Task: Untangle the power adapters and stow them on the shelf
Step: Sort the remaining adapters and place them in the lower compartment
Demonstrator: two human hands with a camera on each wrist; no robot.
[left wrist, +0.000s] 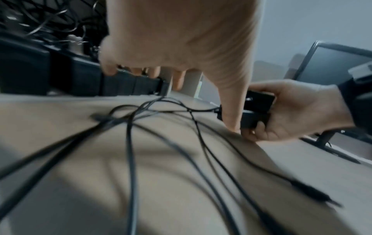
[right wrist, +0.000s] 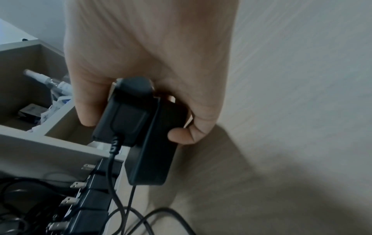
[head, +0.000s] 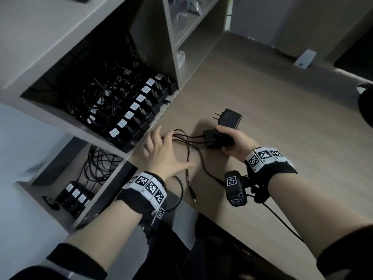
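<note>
My right hand (head: 235, 143) grips two black plastic power adapters (head: 219, 138) stacked together above the light wood-grain desk (head: 272, 118), near its shelf-side edge, my fingers curled round them and my thumb under the lower block. A third black adapter with two metal prongs (head: 229, 118) sits just beyond my knuckles; whether I hold it too or it rests on the desk I cannot tell. Thin black cords (head: 188, 150) run from the gripped adapters across the desk toward its near edge, crossing one another, and one barrel plug (head: 193, 197) lies close to that edge. My left hand (head: 163, 154) lies over the cords with fingers spread and relaxed, thumb tip on the desk, holding nothing that I can see. Beside the desk stands a grey open shelf unit (head: 60, 122). Its upper compartment holds a row of black adapters with white labels (head: 131, 114) along its front edge, cords tangled behind. The lower compartment holds a shorter row of labelled adapters (head: 74, 195).
</note>
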